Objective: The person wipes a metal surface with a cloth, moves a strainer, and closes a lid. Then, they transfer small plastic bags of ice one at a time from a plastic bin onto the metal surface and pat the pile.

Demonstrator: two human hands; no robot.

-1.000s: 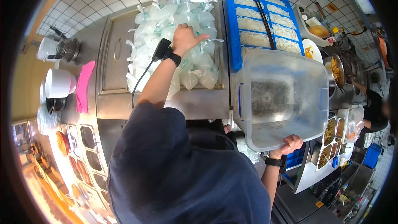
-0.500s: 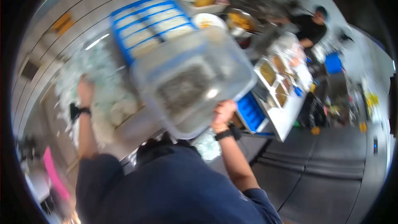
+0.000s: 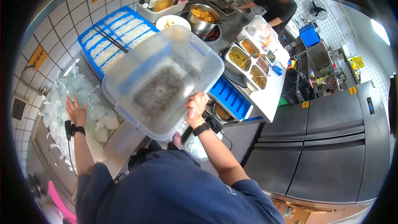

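Observation:
My right hand (image 3: 196, 107) is wrapped round the near right rim of a large clear plastic storage box (image 3: 195, 58). The box is tilted with its mouth toward me, and dark smudges mark its bottom. Over at the left, my left hand (image 3: 76, 111) has its fingers spread and lies against a heap of knotted plastic bags (image 3: 93, 101) with pale contents. The far left corner of the box overlaps a blue tray (image 3: 89, 52) of white noodle portions. A pair of dark chopsticks (image 3: 112, 39) lies across that tray.
Behind the box stand a white plate (image 3: 182, 21), a pot of yellow food (image 3: 201, 27) and a bin of bottles (image 3: 155, 14). Food pans (image 3: 239, 59) sit on the right counter. A co-worker (image 3: 277, 6) stands beyond; steel refrigerators (image 3: 331, 120) fill the right.
My view has shifted and become sharp. The box, still in my right hand, appears further left in view. My left hand appears slightly lower over the bags.

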